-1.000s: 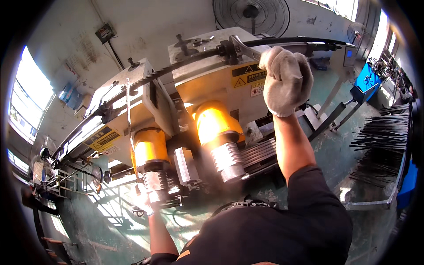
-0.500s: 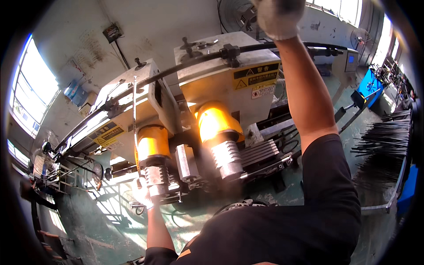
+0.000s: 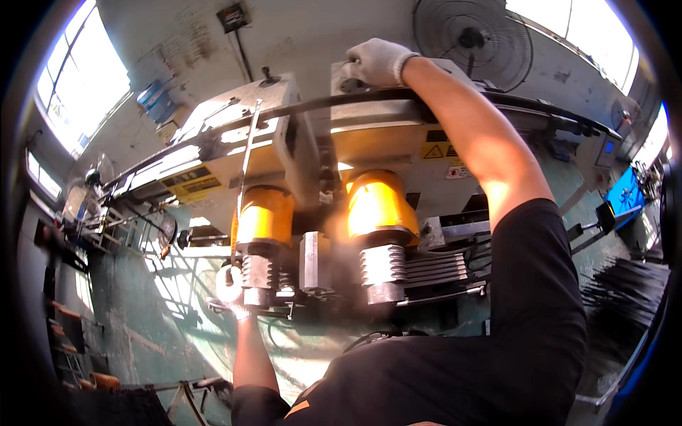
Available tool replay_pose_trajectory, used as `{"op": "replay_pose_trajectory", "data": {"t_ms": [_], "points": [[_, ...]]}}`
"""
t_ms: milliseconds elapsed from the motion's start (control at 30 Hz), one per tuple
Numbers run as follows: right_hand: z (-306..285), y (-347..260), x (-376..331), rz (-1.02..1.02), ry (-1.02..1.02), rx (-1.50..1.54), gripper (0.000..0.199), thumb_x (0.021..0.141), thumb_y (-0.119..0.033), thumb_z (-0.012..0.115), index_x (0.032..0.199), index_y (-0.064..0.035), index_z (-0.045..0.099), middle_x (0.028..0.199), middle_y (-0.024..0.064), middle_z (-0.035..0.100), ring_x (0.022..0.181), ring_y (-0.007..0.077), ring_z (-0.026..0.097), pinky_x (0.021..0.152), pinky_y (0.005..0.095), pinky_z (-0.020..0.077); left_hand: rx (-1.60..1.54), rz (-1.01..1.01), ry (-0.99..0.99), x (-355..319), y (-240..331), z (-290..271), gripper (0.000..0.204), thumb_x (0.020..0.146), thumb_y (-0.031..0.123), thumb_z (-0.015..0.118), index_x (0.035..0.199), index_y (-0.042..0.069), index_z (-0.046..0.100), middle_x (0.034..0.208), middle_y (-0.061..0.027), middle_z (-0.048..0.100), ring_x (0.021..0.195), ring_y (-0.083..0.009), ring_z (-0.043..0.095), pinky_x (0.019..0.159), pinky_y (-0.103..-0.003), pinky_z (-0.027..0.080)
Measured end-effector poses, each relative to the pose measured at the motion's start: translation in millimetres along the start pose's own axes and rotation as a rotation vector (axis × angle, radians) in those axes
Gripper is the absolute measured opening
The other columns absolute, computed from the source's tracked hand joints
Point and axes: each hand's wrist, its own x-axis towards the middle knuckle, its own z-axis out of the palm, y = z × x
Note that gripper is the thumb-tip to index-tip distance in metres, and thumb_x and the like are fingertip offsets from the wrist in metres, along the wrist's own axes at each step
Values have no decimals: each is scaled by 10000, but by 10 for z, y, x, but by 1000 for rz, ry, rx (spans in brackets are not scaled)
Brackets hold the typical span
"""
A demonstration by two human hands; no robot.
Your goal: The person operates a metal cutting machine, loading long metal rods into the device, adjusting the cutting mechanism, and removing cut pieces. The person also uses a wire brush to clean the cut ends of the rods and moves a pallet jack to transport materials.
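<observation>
My left hand (image 3: 229, 285), in a white glove, is closed around the lower end of a long thin metal rod (image 3: 249, 145). The rod stands nearly upright beside the left yellow cylinder (image 3: 266, 216) and the ribbed metal roller (image 3: 257, 271) below it. My right hand (image 3: 380, 62), also gloved, is curled at the top of the right machine housing (image 3: 426, 117), by a metal fitting (image 3: 350, 84). What its fingers close on is hidden. A second yellow cylinder (image 3: 380, 206) with a ribbed roller (image 3: 382, 264) sticks out below that housing.
A dark bar (image 3: 305, 105) runs across both housings. Between the rollers stands a metal block (image 3: 312, 261). A large fan (image 3: 472, 39) is behind, and a blue water bottle (image 3: 156, 101) is at the left wall. Dark rods (image 3: 625, 291) lie bundled at right.
My right hand has come down and left from the top edge onto the right housing. My left hand still grips the rod. The whole view has shifted, showing more of the fan.
</observation>
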Motion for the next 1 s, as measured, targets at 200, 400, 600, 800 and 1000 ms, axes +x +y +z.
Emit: {"op": "replay_pose_trajectory", "data": {"t_ms": [200,400,600,800,1000], "points": [[107,-74,54,-42,-145,-5,476,1033,-375,807,1338,-20,721,1053,208,801,968,312,765,906,423,586,304,196,-1,-66,401,194,86,1056,44,748,1122,-11,740,1016,-42,748,893,-132,683,806,-296,564],[57,76,-122,47,79,82,479,1066,-484,769,1213,-27,753,1054,117,786,959,195,698,920,366,577,217,78,-38,-169,673,317,119,1082,140,701,1051,31,735,808,-2,681,677,-95,617,625,-287,508],[-320,-355,-805,26,395,222,402,1065,-451,772,1162,-62,789,1039,53,804,1021,123,733,945,329,581,-122,-259,-164,-55,847,36,194,1119,241,724,1077,51,726,801,28,622,652,-48,521,544,-230,392],[-613,-1990,-1385,42,326,655,297,1029,-238,800,1199,3,762,1043,89,787,973,154,715,866,345,592,-122,-201,-358,-75,1716,-139,568,1070,553,740,1215,6,696,768,-23,636,564,-62,518,473,-218,392],[-384,-2839,-1841,-204,194,583,868,892,-506,912,1515,-6,572,1388,257,723,1255,440,732,1048,502,605,-361,-306,-553,-39,2428,504,722,1065,676,643,1324,2,674,829,-39,662,627,-130,609,541,-258,511]]}}
